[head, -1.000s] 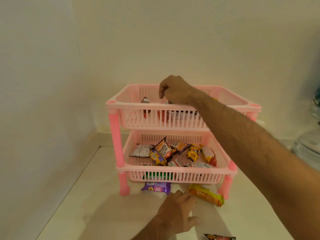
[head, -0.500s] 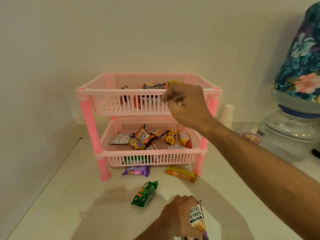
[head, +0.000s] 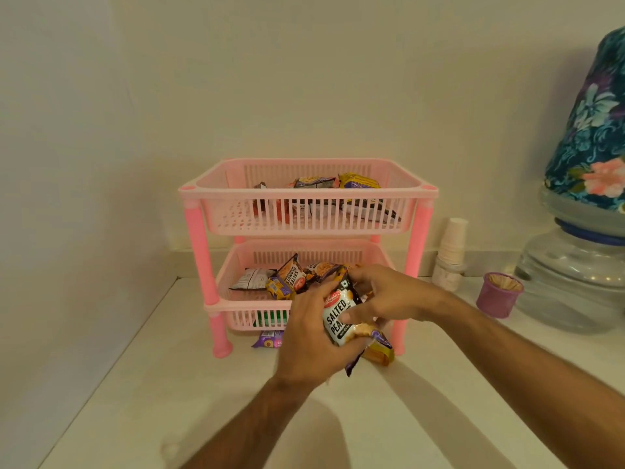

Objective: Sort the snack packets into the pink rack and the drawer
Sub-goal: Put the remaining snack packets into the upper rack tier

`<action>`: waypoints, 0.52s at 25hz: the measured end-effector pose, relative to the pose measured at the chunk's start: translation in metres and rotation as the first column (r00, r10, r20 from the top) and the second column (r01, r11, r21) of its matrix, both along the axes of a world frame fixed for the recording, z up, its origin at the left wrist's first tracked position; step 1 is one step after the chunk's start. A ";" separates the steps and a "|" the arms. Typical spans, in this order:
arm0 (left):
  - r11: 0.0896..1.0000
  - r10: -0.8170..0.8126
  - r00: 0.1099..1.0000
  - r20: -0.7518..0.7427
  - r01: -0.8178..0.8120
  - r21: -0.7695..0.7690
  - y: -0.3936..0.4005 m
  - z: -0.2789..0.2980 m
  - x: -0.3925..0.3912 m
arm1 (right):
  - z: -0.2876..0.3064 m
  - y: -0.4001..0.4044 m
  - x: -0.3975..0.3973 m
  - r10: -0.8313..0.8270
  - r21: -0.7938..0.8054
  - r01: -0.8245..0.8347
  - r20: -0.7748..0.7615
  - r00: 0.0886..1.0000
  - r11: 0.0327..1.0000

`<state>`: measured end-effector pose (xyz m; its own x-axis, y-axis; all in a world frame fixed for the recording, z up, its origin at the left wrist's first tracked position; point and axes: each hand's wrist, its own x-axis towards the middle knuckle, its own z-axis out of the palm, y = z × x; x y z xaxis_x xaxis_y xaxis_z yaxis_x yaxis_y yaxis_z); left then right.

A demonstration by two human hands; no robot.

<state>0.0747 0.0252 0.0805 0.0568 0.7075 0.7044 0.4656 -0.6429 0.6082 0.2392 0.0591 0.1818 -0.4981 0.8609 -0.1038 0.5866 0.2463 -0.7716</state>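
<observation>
Item: pink rack [head: 306, 192], two tiers, at centre frame on a pale table [head: 169, 384] against the wall. Upper tier holds several packets bunched toward its right half; lower tier holds a loose heap, including a second salted-peanuts pack [head: 293, 274] standing on edge and a white packet [head: 250, 278] lying at its left. Item: salted peanuts packet [head: 338, 314], black and white, held upright just in front of the lower tier at lower centre. Left hand [head: 311, 336] wraps it from the left, fingers closed round its side — apparently to steady it along with further packets, of which a purple and yellow wrapper [head: 378, 346] pokes out beneath. Right hand [head: 389, 296] is closed on the packet's top and right edge, thumb pressed on the printed face, seemingly to draw it out of the bundle for placing in a tier. Item: purple packet [head: 269, 341], on the table under the rack's front edge, not yet sorted. Right of frame — stacked paper cups [head: 451, 245], a small purple cup [head: 499, 296], a water dispenser [head: 575, 265] under a floral cover. No drawer in view.
</observation>
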 end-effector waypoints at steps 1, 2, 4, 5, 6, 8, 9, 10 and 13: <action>1.000 -0.003 1.000 -0.011 0.003 0.024 0.001 0.004 -0.005 | 0.003 -0.001 -0.004 0.007 0.012 -0.007 -0.032 0.999 1.000; 0.999 -0.016 1.000 -0.022 0.017 0.048 0.002 0.006 -0.010 | 0.007 -0.002 -0.009 -0.002 0.043 0.004 -0.051 0.999 0.999; 0.994 -0.032 0.999 -0.024 0.035 0.104 0.009 0.003 -0.025 | 0.020 -0.003 -0.018 -0.053 0.132 0.060 -0.055 0.997 0.989; 0.995 -0.035 0.999 0.002 0.034 0.098 0.013 -0.002 -0.036 | 0.030 -0.002 -0.021 -0.084 0.177 0.090 -0.041 0.996 0.980; 0.998 -0.023 0.999 0.039 0.021 0.060 0.018 -0.009 -0.049 | 0.041 -0.001 -0.024 -0.108 0.216 0.113 -0.037 0.993 0.970; 0.991 0.049 0.996 0.071 -0.040 -0.129 0.028 -0.031 -0.080 | 0.069 0.001 -0.030 -0.129 0.260 0.166 -0.154 0.980 0.951; 0.968 0.068 0.997 0.045 -0.054 -0.245 0.033 -0.046 -0.096 | 0.085 0.003 -0.033 -0.125 0.264 0.196 -0.262 0.957 0.944; 0.939 0.065 0.998 -0.010 -0.065 -0.339 0.037 -0.063 -0.111 | 0.100 0.007 -0.038 -0.112 0.266 0.220 -0.370 0.922 0.939; 0.855 0.099 0.929 -0.356 -0.263 -0.448 0.043 -0.108 -0.150 | 0.139 0.025 -0.062 -0.044 0.354 0.293 -0.569 0.821 0.888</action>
